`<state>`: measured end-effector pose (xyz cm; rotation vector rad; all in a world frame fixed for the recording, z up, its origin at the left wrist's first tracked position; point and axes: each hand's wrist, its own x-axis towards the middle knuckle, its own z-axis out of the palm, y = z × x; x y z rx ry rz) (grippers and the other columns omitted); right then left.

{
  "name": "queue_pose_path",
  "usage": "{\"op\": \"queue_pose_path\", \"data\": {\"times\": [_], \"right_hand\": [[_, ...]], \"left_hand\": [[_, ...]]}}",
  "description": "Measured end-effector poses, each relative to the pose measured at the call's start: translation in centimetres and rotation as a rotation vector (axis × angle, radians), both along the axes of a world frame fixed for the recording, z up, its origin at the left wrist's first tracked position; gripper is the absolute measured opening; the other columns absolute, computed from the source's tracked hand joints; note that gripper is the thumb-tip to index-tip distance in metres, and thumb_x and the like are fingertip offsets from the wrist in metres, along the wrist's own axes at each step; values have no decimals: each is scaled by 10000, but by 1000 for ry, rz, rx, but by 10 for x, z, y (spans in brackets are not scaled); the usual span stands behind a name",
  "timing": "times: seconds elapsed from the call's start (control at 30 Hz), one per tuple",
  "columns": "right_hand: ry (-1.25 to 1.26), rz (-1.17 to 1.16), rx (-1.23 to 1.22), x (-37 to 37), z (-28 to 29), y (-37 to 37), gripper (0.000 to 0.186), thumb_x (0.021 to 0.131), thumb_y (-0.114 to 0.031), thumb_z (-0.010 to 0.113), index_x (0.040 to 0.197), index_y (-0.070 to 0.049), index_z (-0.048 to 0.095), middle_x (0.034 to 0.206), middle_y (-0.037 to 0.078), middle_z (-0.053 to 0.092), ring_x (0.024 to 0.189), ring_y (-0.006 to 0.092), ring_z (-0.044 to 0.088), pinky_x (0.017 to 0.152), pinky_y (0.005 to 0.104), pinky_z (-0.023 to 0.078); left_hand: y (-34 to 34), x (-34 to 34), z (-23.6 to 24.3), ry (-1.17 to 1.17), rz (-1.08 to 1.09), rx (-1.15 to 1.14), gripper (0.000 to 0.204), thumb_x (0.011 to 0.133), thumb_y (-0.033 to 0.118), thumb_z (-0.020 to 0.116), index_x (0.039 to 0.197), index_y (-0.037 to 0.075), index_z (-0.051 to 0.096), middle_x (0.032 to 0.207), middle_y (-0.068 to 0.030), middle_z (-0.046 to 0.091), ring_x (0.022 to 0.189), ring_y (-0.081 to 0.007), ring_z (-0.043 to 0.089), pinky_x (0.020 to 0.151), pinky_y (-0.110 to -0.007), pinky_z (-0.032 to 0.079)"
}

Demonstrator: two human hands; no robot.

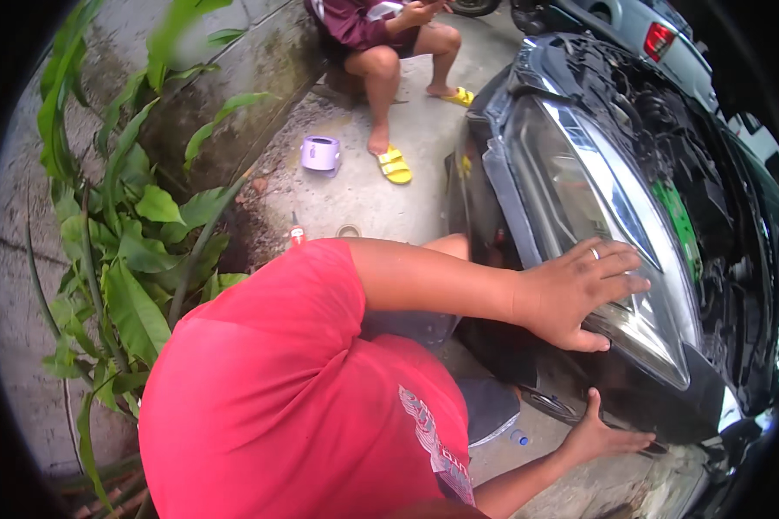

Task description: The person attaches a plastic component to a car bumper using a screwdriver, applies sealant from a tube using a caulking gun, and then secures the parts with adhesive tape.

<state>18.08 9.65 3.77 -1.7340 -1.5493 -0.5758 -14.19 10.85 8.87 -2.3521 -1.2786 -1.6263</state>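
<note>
My left hand (580,290), with a ring on one finger, lies with fingers spread on the clear headlight (567,195) of a dark car. Its thumb reaches toward the lower edge of the lens. Below it, my right hand (606,437) has its fingers stretched out and its thumb raised, by the lower part of the dark bumper (640,394). Whether its fingertips press on the bumper I cannot tell. No tool shows in either hand. My red-sleeved shoulder covers part of the ground and the bumper's left part.
The engine bay (666,130) is exposed, with a green part (677,221) inside. Beyond, a seated person wears yellow sandals (395,164). A purple container (320,154) and a red bottle (298,234) stand on the ground. Leafy plants (138,251) line the left; a pickup (645,30) stands behind.
</note>
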Motion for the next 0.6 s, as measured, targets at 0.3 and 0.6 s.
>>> {"op": "queue_pose_path", "data": {"times": [0.3,0.6], "right_hand": [[-704,297,-67,-30,98,24,1387,591,-450,960,1708,-204,177,1772,74,181,1632,349,170,1211,718,237],[-871,473,-24,-39,112,26,1232,731,-715,790,1689,-152,257,1720,84,319,1583,327,311,1202,623,309]], "left_hand": [[-124,-286,-215,-153,946,-746,573,863,274,776,1374,70,615,1298,-231,681,1201,-411,648,1041,-453,522],[-310,-364,-379,215,806,-1937,537,808,338,804,1271,71,745,1209,-219,746,1077,-372,735,932,-459,584]]}}
